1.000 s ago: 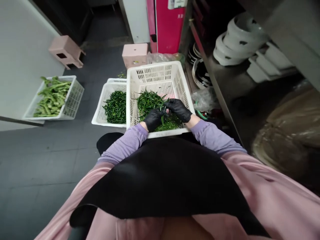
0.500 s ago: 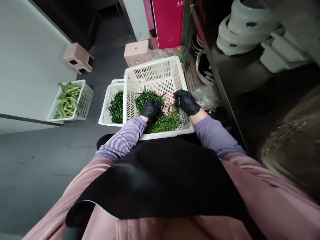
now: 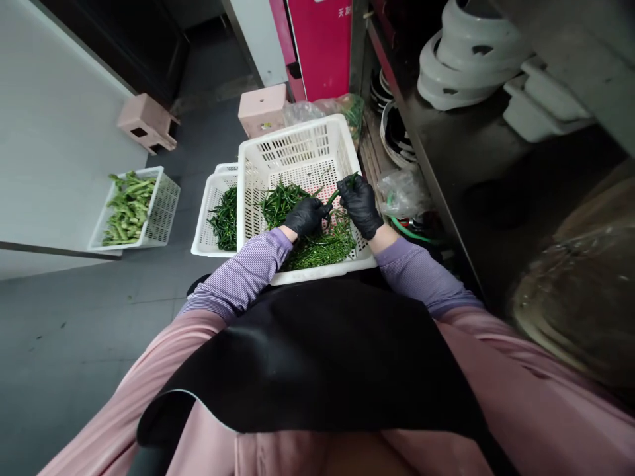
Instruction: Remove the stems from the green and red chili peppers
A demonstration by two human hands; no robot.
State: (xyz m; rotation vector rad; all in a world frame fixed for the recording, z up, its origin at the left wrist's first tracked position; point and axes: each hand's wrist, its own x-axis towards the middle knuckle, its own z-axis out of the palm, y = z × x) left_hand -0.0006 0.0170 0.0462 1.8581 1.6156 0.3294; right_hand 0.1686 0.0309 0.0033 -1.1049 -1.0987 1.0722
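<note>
A large white basket point(image 3: 317, 272) holds dark green chili peppers point(image 3: 280, 201) toward its left and a heap of thin green stems point(image 3: 322, 248) near its front. Over the stems, my left hand point(image 3: 306, 216), in a black glove, is closed with its fingertips on the lower end of a long green pepper point(image 3: 333, 197). My right hand point(image 3: 360, 203), also gloved in black, is closed around green pepper at the basket's right side. The two hands are a short gap apart, with the pepper spanning between them.
Left of the large basket, a smaller white basket point(image 3: 201, 228) holds more dark green peppers. Farther left, another basket point(image 3: 161, 208) contains pale green pods. Pink stools point(image 3: 262, 109) stand behind. A metal shelf point(image 3: 436, 158) with white containers runs along the right, beside a plastic bag point(image 3: 404, 192).
My left hand has risen out of the pile toward my right hand, and its fingers now meet the pepper. The view has shifted slightly.
</note>
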